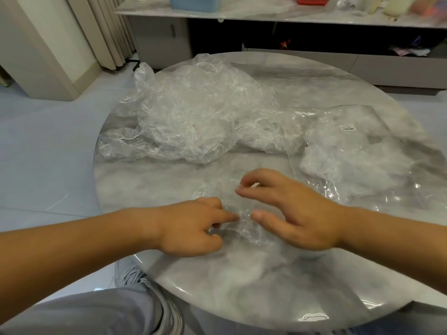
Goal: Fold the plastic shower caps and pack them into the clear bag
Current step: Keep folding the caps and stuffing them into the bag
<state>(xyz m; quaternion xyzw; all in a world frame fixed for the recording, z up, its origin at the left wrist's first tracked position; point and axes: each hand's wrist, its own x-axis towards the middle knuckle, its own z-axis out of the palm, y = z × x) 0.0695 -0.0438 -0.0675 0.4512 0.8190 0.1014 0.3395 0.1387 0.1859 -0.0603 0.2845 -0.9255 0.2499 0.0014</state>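
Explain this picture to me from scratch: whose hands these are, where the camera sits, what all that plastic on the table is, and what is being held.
There is no machine here. A person wears a camera on the head, so the single view looks forward and down over their own arms. Both hands work over a round marble table. The left hand and the right hand are handling one thin clear shower cap, which lies crumpled on the table between them; the fingers of the right hand pinch its edge. Farther back lies a loose pile of shower caps. To the right lies the clear bag with a small label, already partly filled.
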